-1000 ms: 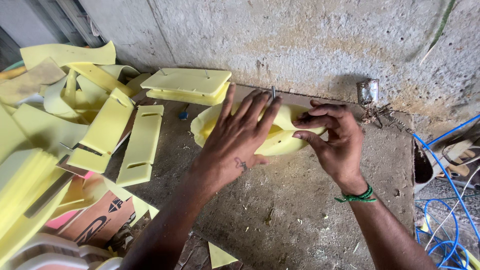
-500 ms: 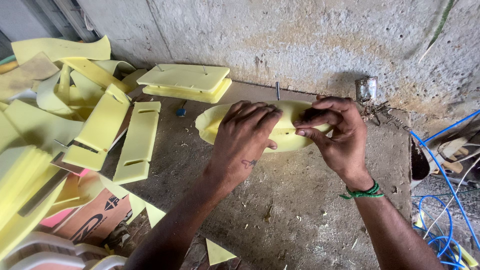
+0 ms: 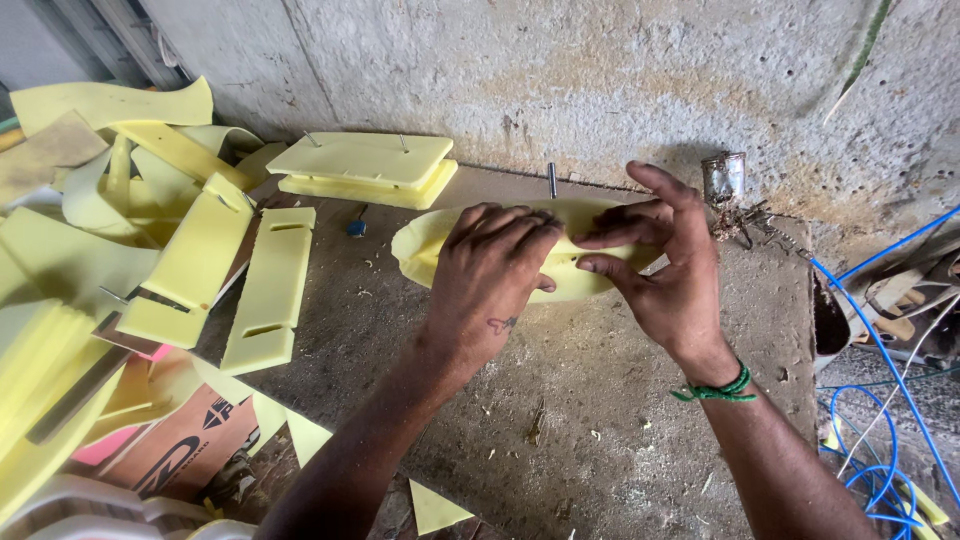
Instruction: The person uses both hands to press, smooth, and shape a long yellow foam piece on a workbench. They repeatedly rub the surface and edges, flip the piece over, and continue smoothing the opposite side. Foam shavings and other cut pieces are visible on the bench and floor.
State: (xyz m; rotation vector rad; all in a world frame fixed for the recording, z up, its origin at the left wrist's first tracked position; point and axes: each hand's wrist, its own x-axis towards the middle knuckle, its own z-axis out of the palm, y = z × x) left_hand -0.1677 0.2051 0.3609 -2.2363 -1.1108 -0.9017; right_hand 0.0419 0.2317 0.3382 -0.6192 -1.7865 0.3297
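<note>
Both hands (image 3: 490, 285) (image 3: 665, 270) have curled over soft yellow foam oval (image 3: 430, 245).

**Setting: Small Foam-Cutting Workshop**

The location is a rough manual workshop. The work surface is a bare, dusty workbench (image 3: 620, 400) strewn with small chips and offcuts, set against an unfinished concrete wall (image 3: 560, 80). Piles of yellow foam pieces (image 3: 150, 230), some slotted, cover the left side. A stack of cut foam slabs (image 3: 365, 168) sits on upright metal pins by the wall. Blue cables (image 3: 890, 360) hang loose at the right edge. Flattened cardboard (image 3: 175, 445) lies below the bench.
</note>
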